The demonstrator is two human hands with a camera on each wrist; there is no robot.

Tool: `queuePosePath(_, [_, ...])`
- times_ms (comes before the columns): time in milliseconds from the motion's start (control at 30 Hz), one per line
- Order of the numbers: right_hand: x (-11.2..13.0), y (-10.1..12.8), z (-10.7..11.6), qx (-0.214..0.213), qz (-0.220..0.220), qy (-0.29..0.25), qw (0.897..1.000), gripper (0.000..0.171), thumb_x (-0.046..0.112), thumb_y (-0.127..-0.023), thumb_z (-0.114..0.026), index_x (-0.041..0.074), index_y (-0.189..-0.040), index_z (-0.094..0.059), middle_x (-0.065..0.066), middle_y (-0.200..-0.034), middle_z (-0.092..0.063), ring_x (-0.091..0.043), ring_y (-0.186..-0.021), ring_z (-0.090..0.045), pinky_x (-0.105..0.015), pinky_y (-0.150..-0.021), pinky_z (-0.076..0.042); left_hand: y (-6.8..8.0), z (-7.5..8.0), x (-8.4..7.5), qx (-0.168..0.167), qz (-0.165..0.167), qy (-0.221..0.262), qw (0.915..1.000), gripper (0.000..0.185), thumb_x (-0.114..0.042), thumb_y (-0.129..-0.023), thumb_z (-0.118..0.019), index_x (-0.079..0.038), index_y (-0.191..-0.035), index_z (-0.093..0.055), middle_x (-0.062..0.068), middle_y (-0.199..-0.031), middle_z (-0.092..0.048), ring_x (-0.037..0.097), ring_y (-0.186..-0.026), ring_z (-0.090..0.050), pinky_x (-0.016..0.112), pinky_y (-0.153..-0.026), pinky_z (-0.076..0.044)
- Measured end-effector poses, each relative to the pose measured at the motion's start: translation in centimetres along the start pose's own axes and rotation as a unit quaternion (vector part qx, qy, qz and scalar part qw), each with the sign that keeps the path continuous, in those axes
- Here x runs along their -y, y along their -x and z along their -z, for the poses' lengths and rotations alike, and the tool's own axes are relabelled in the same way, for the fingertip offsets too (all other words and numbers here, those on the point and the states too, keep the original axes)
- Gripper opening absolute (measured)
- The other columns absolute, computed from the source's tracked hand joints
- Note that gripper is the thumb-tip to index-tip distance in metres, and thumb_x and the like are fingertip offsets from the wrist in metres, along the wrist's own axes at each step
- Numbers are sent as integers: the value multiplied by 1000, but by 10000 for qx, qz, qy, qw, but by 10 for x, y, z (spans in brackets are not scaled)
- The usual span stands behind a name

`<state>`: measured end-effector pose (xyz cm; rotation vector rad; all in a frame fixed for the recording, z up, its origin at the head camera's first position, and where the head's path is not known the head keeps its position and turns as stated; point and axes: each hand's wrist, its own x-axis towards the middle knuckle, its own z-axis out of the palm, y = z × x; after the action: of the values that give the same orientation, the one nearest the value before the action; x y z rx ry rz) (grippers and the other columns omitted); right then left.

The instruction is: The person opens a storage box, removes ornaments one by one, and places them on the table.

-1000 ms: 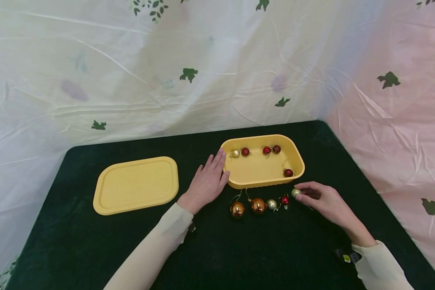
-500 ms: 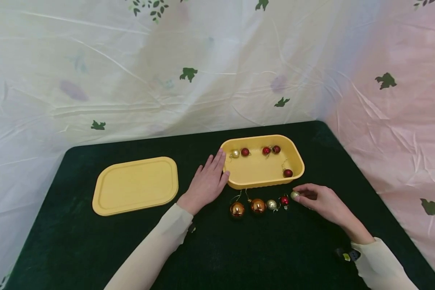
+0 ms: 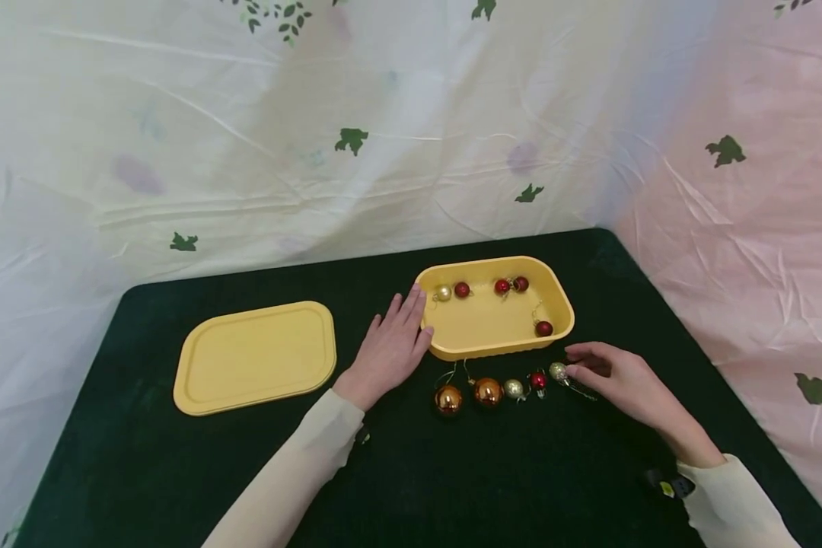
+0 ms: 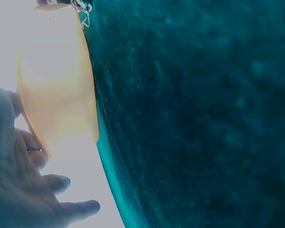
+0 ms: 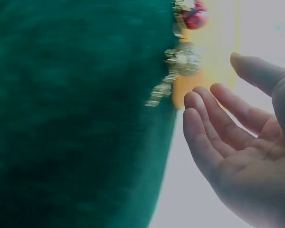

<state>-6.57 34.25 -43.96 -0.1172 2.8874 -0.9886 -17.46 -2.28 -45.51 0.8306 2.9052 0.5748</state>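
A yellow tray (image 3: 564,308) sits on the dark green table and holds a pale gold bauble (image 3: 443,292) and several red ones (image 3: 502,286). My left hand (image 3: 392,346) lies flat, its fingertips against the tray's left end (image 4: 57,85). In front of the tray runs a row of baubles: two copper ones (image 3: 448,398), a pale gold one (image 3: 514,388), a red one (image 3: 537,380) and a glittery pale gold one (image 3: 558,371) at the right end. My right hand (image 3: 592,367) rests just right of that last bauble (image 5: 183,59), with relaxed fingers (image 5: 204,118) apart from it.
The tray's yellow lid (image 3: 255,356) lies flat at the left of the table. A pale printed sheet (image 3: 383,114) hangs behind and to the right. The dark cloth (image 3: 452,472) stretches toward me.
My right hand pinched the glittery pale gold bauble, lowered it to the right end of the row and let go. The left hand has stayed put.
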Motion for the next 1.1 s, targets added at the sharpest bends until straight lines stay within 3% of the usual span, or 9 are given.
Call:
queuePosePath(167, [25, 6, 11, -648, 275, 228, 9973, 35, 36, -104, -65, 12, -129, -70, -9, -121, -71, -24, -103, -68, -18, -80, -53, 8, -1, 3, -31, 44, -121, 9999, 68, -45, -113, -34, -16, -168, -7, 0, -174, 3, 32, -159, -10, 63, -120, -24])
queuePosePath(367, [60, -11, 19, -1137, 1252, -25, 9856, 25, 22, -101, -70, 17, -126, -72, 0, -117, -72, -8, -96, -65, -9, -82, -48, 11, 0, 7, -135, 82, -162, 9997, 70, -48, -112, -33, -15, -168, -7, 1, -174, 0, 31, -159, -11, 62, -121, -24])
queuePosePath(467, [77, -26, 21, -1041, 1665, -69, 9805, 26, 19, -100, -71, 18, -126, -72, 3, -112, -72, -6, -92, -64, -14, -79, -51, 10, 1, 9, -122, 69, -169, 9998, 69, -48, -112, -34, -13, -168, -11, 1, -174, -3, 31, -159, -12, 62, -121, -24])
queuePosePath(600, [96, -49, 21, -624, 1967, -40, 9785, 30, 23, -101, -71, 19, -130, -70, 2, -120, -70, -14, -101, -65, -26, -83, -55, 9, 3, 9, -47, 72, -180, 9998, 69, -47, -112, -35, -12, -167, -14, 2, -174, -5, 31, -159, -12, 63, -121, -23])
queuePosePath(767, [113, -77, 19, -172, 1966, -10, 9803, 36, 31, -100, -71, 18, -133, -69, -3, -130, -66, -22, -108, -60, -42, -89, -52, 7, 6, 9, 33, 84, -207, 9997, 69, -46, -112, -35, -12, -167, -14, 2, -174, -5, 31, -158, -13, 63, -120, -24])
queuePosePath(1100, [127, -125, 10, 462, 2006, 82, 9785, 41, 24, -96, -77, 10, -132, -68, -8, -131, -69, -26, -118, -64, -52, -98, -52, 2, 5, 8, 87, 147, -117, 9998, 68, -45, -112, -36, -12, -167, -14, 1, -174, -4, 29, -158, -15, 63, -120, -25])
